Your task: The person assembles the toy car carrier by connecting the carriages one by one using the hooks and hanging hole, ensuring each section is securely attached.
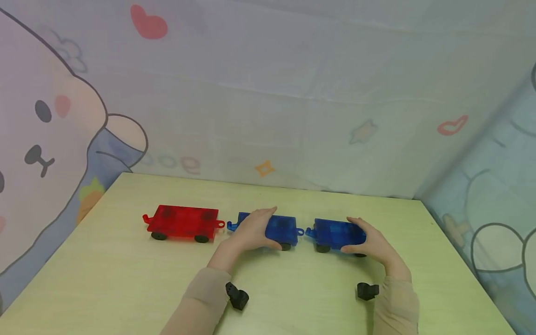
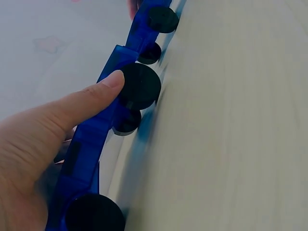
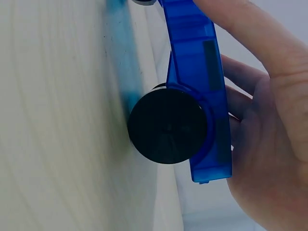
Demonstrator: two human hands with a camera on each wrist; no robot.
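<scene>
Three flat toy wagons with black wheels stand in a row on the pale wooden table (image 1: 125,279). The red wagon (image 1: 182,222) is at the left, untouched. My left hand (image 1: 268,229) grips the middle blue wagon (image 1: 284,229), fingers over its top and thumb on the near side. My right hand (image 1: 347,235) grips the right blue wagon (image 1: 335,231) the same way. The end couplers of the two blue wagons nearly meet. In the left wrist view my thumb (image 2: 91,101) presses the blue wagon (image 2: 89,144) beside a wheel (image 2: 139,86). In the right wrist view my fingers (image 3: 260,53) wrap the blue wagon (image 3: 202,72) above a wheel (image 3: 166,126).
A printed cloth backdrop (image 1: 293,93) hangs behind the table and along both sides. The table's right edge (image 1: 456,251) is close to my right hand. Black wrist mounts (image 1: 237,295) sit on both sleeves.
</scene>
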